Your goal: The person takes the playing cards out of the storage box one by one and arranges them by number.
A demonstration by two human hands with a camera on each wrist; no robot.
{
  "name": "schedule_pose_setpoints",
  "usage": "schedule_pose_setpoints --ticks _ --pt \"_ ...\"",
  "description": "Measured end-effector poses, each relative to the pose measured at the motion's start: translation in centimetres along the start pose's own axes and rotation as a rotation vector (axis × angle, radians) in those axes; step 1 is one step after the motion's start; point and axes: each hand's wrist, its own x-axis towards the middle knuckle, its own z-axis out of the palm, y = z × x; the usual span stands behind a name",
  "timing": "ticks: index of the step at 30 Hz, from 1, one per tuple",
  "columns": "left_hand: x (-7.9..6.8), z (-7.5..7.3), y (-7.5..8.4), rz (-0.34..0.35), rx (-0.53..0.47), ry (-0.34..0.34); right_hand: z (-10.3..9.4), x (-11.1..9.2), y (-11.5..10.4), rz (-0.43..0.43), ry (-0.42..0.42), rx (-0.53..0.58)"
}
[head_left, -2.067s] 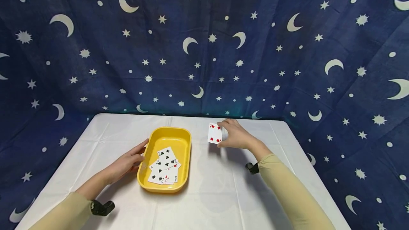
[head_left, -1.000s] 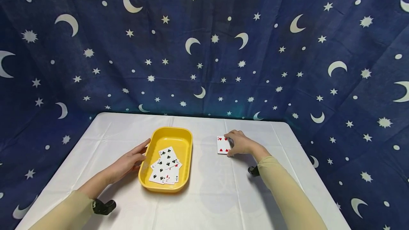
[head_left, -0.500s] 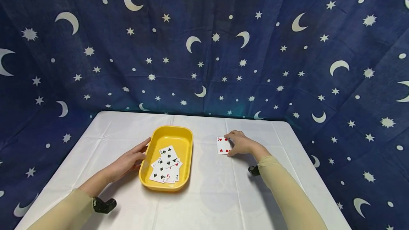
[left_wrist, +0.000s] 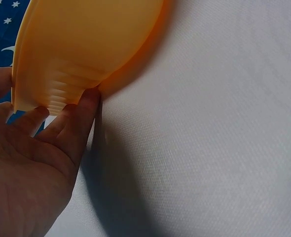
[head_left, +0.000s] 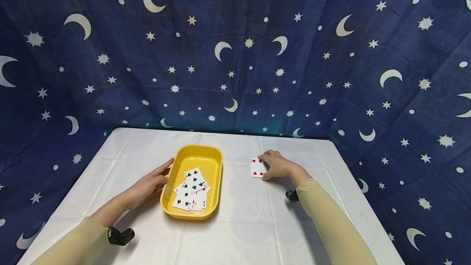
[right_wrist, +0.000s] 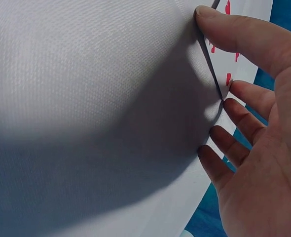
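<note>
**Hand Positions: Four of Hearts and Yellow Tray**

The right hand (head_left: 277, 165) holds the four of hearts (head_left: 255, 167) in a pinch spanning the card. The thumb bears on the near edge and the fingertips reach the far edge. The card is face up at the level of the white tablecloth (head_left: 243, 228), to the right of the tray and well apart from it. Whether its whole underside contacts the cloth cannot be told.

The left hand (head_left: 143, 189) has its fingers extended and spread against the left outer wall of the yellow tray (head_left: 220, 175); it is not closed around the tray.

Inside, toward the near end, overlapping playing cards (head_left: 180, 202) lie face up, with a five of clubs (head_left: 194, 180) uppermost.

Each forearm has a beige sleeve (head_left: 327, 216) and a black wrist unit (head_left: 120, 236). Behind the table hangs a dark blue curtain (head_left: 257, 23) printed with moons and stars.
</note>
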Motion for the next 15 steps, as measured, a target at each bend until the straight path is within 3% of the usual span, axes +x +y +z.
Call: schedule_pose_setpoints --ticks 15 --pt "-0.03 0.0 0.02 0.002 -0.006 -0.001 -0.11 -0.18 -0.35 -0.004 -0.002 -0.013"
